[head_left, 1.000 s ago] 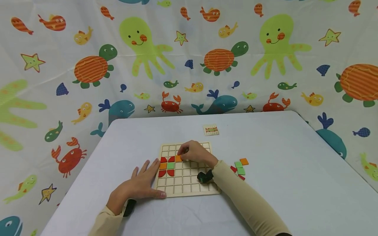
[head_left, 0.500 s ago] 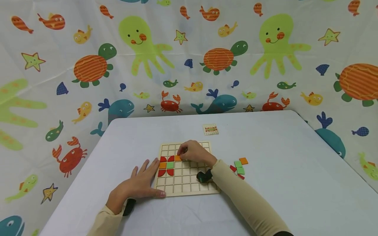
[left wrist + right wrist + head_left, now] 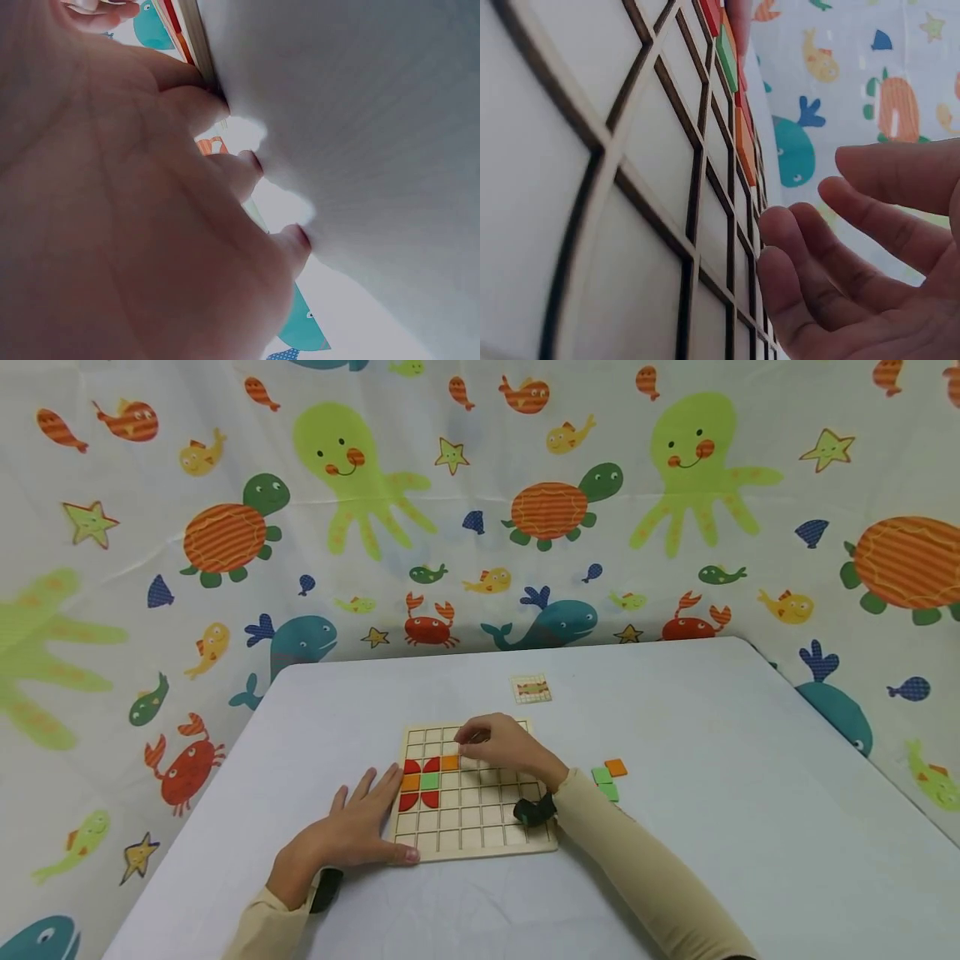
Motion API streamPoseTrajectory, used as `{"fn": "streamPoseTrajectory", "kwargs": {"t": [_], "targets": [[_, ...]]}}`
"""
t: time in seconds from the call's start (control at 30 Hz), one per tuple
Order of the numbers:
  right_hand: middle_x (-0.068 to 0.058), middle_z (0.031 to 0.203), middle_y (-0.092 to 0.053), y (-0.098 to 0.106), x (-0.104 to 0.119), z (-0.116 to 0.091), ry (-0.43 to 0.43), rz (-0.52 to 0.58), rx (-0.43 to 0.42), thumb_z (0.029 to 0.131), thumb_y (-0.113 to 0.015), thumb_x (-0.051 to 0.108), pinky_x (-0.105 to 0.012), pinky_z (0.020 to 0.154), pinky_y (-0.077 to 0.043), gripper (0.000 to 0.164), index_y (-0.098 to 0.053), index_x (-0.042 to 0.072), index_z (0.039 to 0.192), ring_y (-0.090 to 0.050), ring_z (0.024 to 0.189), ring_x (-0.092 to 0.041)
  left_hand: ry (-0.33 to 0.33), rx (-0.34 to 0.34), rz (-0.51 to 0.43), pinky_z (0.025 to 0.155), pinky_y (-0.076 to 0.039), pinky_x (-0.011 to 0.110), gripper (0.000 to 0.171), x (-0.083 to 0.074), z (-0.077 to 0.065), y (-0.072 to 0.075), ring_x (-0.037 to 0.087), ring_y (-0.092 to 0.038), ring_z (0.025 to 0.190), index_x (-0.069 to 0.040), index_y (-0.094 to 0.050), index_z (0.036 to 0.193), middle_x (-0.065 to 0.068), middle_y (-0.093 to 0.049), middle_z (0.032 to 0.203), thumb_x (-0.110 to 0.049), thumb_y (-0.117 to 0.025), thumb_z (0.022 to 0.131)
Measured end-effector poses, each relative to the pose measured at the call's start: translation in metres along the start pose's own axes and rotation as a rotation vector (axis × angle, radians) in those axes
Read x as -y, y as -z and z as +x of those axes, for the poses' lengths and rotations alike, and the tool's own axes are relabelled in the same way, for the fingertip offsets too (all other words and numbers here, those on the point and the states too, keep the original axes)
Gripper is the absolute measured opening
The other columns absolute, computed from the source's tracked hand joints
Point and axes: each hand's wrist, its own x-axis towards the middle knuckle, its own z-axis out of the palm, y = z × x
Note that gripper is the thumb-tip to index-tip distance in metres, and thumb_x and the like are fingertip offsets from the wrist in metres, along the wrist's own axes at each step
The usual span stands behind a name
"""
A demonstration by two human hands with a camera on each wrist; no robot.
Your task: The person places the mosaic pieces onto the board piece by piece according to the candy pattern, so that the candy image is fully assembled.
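A wooden grid board (image 3: 480, 839) lies on the table, with red quarter-round pieces, an orange square tile (image 3: 410, 782) and a green square tile (image 3: 429, 781) grouped at its left side. Another orange tile (image 3: 449, 762) sits in a cell right of the upper red pieces. My left hand (image 3: 348, 831), fingers spread, rests against the board's left edge, its thumb at the near corner. Just above the board, beside that second orange tile, my right hand (image 3: 506, 747) hovers with loosely bent fingers. In the right wrist view its fingertips (image 3: 780, 225) hold nothing.
Loose green tiles (image 3: 607, 792) and an orange tile (image 3: 616, 767) lie right of the board, partly behind the right sleeve. A small pattern card (image 3: 532, 689) lies beyond the board. Behind the table hangs a sea-animal cloth (image 3: 480, 468).
My right hand has let go of the orange tile, which stays in its cell, and has moved slightly up and right. My left hand keeps its place at the board's edge.
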Motion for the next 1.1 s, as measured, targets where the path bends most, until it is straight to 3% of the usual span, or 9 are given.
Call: {"fn": "streamPoseTrajectory", "kwargs": {"t": [0.17,0.3,0.67,1.1], "targets": [[-0.009,0.130,-0.072,0.011,-0.001,-0.012,-0.001,0.057,0.012,0.106,-0.069,0.018,-0.042,0.106,-0.053,0.034,-0.071,0.002,0.136,-0.068,0.116,-0.022,0.004,-0.003,0.000,0.120,0.002,0.078,0.136,0.000,0.000,-0.001,0.051,-0.001,0.160,-0.001,-0.016,0.170,0.022,-0.015,0.177,-0.064,-0.090,0.075],[-0.013,0.139,-0.068,0.020,-0.007,-0.023,0.008,0.064,0.021,0.107,-0.068,0.020,-0.045,0.108,-0.052,0.038,-0.068,0.001,0.140,-0.068,0.122,-0.025,0.010,-0.004,0.000,0.120,0.003,0.077,0.137,0.000,0.001,-0.002,0.051,-0.001,0.160,-0.001,-0.016,0.171,0.021,-0.014,0.177,-0.063,-0.090,0.074],[-0.014,0.136,-0.069,0.045,-0.022,-0.056,-0.023,0.060,-0.049,0.107,-0.068,0.017,-0.045,0.104,-0.056,0.036,-0.069,0.000,0.138,-0.069,0.121,-0.028,0.010,-0.010,-0.004,0.120,0.003,0.078,0.137,0.001,0.002,-0.004,0.051,0.000,0.160,0.000,-0.016,0.170,0.023,-0.015,0.176,-0.062,-0.091,0.074],[-0.008,0.131,-0.072,0.069,-0.031,-0.087,-0.093,-0.036,-0.082,0.104,-0.070,0.017,-0.050,0.107,-0.053,0.033,-0.072,0.004,0.134,-0.068,0.120,-0.029,0.006,-0.002,-0.016,0.119,0.004,0.078,0.136,0.000,0.002,-0.003,0.052,0.000,0.160,0.000,-0.016,0.170,0.024,-0.014,0.176,-0.062,-0.091,0.074]]}}
